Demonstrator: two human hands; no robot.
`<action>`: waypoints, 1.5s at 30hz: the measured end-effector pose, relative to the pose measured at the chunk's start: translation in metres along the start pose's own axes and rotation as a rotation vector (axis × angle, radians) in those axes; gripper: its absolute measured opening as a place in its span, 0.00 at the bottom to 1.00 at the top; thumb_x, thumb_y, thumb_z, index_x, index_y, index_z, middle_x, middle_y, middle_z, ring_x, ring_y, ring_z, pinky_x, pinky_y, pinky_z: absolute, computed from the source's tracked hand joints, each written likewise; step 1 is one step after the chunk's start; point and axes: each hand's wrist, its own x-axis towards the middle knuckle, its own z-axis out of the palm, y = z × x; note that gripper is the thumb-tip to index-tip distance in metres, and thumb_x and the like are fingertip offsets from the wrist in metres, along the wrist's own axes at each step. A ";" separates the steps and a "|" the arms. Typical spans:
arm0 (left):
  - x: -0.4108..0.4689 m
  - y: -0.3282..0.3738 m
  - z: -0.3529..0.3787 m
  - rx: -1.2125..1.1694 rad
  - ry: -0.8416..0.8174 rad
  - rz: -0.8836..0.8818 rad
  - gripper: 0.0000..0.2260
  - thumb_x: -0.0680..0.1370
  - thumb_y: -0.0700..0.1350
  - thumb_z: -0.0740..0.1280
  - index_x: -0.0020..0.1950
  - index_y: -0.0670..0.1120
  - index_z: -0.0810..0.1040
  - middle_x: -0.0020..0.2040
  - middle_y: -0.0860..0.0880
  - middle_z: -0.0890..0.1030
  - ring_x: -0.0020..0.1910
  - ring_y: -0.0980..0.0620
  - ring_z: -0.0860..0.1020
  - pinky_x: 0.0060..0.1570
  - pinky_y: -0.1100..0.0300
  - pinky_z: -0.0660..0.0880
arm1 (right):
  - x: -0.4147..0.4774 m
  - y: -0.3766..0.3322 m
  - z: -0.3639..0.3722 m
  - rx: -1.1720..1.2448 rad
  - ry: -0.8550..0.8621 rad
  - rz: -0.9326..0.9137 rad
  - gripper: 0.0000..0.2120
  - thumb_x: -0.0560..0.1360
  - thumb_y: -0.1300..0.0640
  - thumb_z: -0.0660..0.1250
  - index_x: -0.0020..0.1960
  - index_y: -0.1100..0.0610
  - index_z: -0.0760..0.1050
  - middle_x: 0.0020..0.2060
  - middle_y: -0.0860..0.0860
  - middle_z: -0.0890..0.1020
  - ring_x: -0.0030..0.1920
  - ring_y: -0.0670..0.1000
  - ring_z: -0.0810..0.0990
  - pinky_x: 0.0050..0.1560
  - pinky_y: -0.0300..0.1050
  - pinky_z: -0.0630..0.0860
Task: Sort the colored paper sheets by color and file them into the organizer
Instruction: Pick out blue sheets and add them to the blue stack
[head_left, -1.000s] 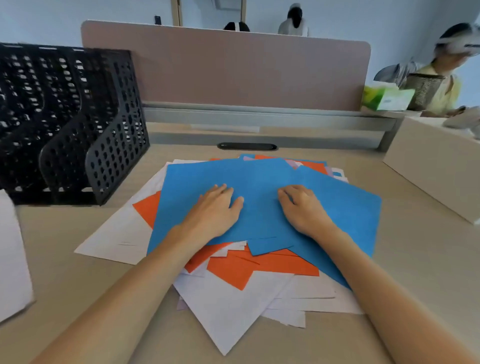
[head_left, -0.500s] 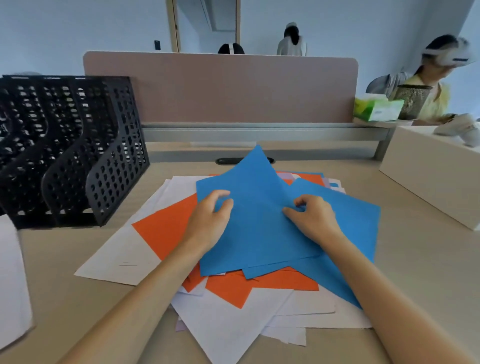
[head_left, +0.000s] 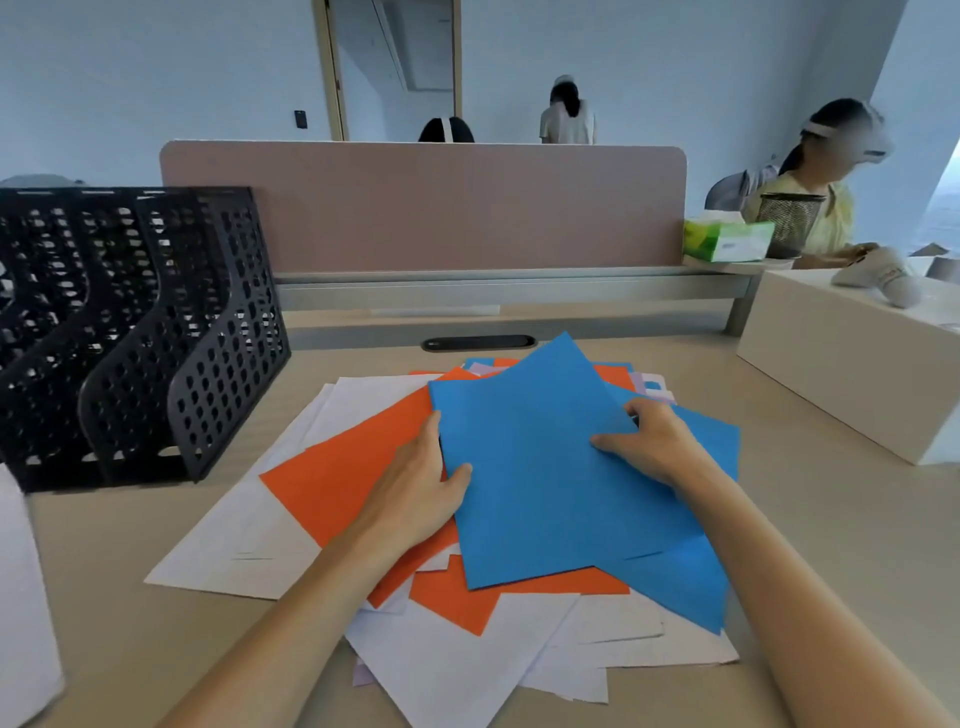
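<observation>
Blue sheets (head_left: 545, 499) between the grips of left hand (head_left: 415, 499) and right hand (head_left: 655, 446)

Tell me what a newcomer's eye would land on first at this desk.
The bright top blue sheet in the middle of the desk draws the eye first. The left hand grips its left edge and the right hand pinches it near its right side. Beneath it, orange sheets and white sheets fan out in a messy pile. The black perforated organizer stands to the left.
</observation>
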 end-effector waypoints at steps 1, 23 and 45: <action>-0.002 0.002 0.000 -0.003 -0.006 0.015 0.30 0.80 0.52 0.62 0.78 0.51 0.51 0.75 0.55 0.65 0.72 0.52 0.66 0.67 0.55 0.67 | 0.000 0.000 -0.003 0.040 0.013 0.022 0.12 0.71 0.55 0.72 0.51 0.57 0.73 0.48 0.53 0.78 0.45 0.53 0.80 0.44 0.48 0.78; -0.001 0.013 -0.011 -0.182 -0.027 0.030 0.13 0.83 0.50 0.55 0.52 0.46 0.77 0.48 0.49 0.81 0.44 0.53 0.75 0.41 0.58 0.68 | 0.002 0.012 0.018 -0.352 0.125 -0.058 0.08 0.79 0.55 0.56 0.51 0.60 0.64 0.54 0.58 0.76 0.53 0.62 0.75 0.47 0.51 0.69; 0.019 0.045 -0.015 -0.824 0.024 -0.157 0.25 0.75 0.31 0.68 0.70 0.45 0.68 0.52 0.48 0.84 0.50 0.48 0.83 0.48 0.53 0.78 | -0.006 0.007 0.007 -0.210 0.172 -0.061 0.10 0.80 0.56 0.58 0.53 0.63 0.67 0.57 0.59 0.74 0.60 0.59 0.69 0.56 0.49 0.66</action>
